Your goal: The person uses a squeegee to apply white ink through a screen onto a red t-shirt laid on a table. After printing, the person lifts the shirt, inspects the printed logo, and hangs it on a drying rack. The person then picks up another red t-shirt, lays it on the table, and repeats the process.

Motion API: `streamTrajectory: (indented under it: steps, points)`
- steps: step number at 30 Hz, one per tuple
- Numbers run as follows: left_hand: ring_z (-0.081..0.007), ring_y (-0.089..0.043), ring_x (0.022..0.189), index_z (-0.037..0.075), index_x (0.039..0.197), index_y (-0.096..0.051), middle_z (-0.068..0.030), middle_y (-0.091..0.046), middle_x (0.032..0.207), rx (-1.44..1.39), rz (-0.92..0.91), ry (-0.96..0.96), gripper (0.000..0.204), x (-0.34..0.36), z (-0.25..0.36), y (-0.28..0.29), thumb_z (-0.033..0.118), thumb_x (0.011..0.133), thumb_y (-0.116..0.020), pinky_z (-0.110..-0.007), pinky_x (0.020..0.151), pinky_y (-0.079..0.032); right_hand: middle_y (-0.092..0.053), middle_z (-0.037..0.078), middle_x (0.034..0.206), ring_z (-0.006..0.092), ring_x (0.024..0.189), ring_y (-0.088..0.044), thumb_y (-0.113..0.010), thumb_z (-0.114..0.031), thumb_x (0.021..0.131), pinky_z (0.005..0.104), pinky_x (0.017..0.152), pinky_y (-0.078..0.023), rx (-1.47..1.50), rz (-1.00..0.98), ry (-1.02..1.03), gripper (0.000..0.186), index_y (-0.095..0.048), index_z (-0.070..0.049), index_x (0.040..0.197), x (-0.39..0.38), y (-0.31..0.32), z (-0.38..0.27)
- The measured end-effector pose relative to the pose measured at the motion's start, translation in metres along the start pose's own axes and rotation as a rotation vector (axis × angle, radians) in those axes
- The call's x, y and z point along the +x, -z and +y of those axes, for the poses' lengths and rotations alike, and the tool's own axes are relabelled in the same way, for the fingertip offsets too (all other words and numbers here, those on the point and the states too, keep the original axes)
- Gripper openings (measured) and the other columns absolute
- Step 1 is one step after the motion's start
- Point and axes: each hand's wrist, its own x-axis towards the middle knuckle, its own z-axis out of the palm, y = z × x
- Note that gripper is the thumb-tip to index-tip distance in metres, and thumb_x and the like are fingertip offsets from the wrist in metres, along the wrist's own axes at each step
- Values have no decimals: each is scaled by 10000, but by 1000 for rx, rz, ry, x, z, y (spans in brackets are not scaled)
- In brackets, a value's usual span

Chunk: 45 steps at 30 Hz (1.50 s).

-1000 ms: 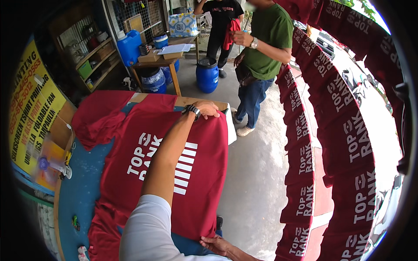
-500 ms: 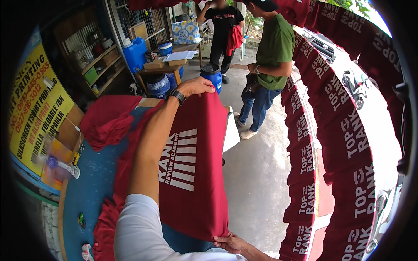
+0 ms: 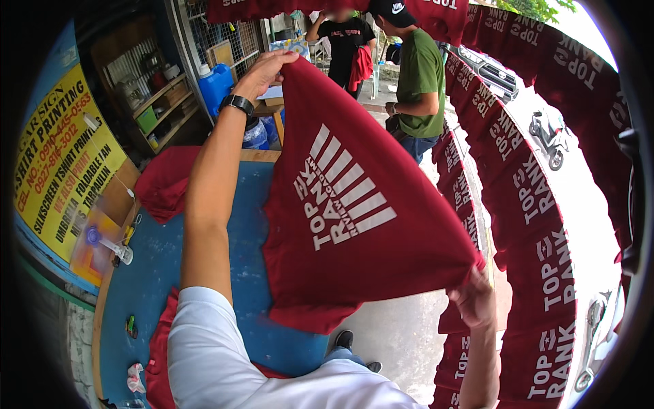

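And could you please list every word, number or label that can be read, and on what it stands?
I copy no wording, only its places:
Held red cloth: white letters beside stripes, readable.
Hanging red cloths: similar white letters, many readable.
Yellow sign: red and black words, red numbers, mostly readable.
Black cap: small white lettering.
Black shirt: lettering too blurred to read.

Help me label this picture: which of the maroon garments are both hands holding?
The maroon garment stretched between the left hand and the right hand; the others are the hanging rows and the bunched pieces on the blue table.
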Motion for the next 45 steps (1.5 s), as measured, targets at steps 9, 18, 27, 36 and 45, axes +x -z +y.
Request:
streamTrajectory:
  steps: [9, 18, 27, 36, 45]
  points:
    - [-52, -620, 935, 224, 1136, -671, 99, -698, 1037, -172, 90, -112, 179, -64, 104, 29, 388, 1068, -688, -266, 773, -477, -480, 172, 1614, 321, 1388, -615, -405, -240, 1187, 439, 1000, -673, -339, -26, 380, 481, -317, -73, 1630, 15, -46, -141]
    - [-130, -625, 1161, 137, 1405, -587, 25, -695, 1309, -191, -77, -164, 459, -48, 136, 8, 393, 1051, -729, -363, 993, -471, -633, 220, 1392, 354, 891, -807, -511, -218, 1160, 402, 842, -713, -251, 202, 540, 429, -407, 9, 1509, -87, -59, -139]
    - [-33, -662, 892, 133, 1272, -616, 26, -733, 1087, -217, -421, -260, 187, 9, 124, -107, 227, 1111, -637, -213, 731, -483, -716, 116, 1209, 256, 1006, -791, -521, -171, 1159, 454, 877, -709, -281, 429, 729, 215, -531, -39, 1329, -170, -43, -91]
    - [-91, -721, 868, 4, 1350, -683, -46, -764, 1075, -395, -782, -216, 290, -51, 107, -270, 158, 1117, -603, -234, 725, -580, -742, 161, 1111, 202, 958, -793, -721, -147, 1060, 362, 831, -695, -353, 1027, 703, 350, -459, -28, 1259, -267, -12, -20]
    - [-158, -753, 970, -27, 1291, -688, -104, -754, 1122, -486, -1105, -279, 247, -134, 105, -380, 117, 1115, -593, -322, 899, -638, -783, 163, 1030, 210, 898, -793, -737, -109, 1037, 346, 795, -665, -338, 1468, 768, 474, -426, -41, 1389, -391, -53, 42]
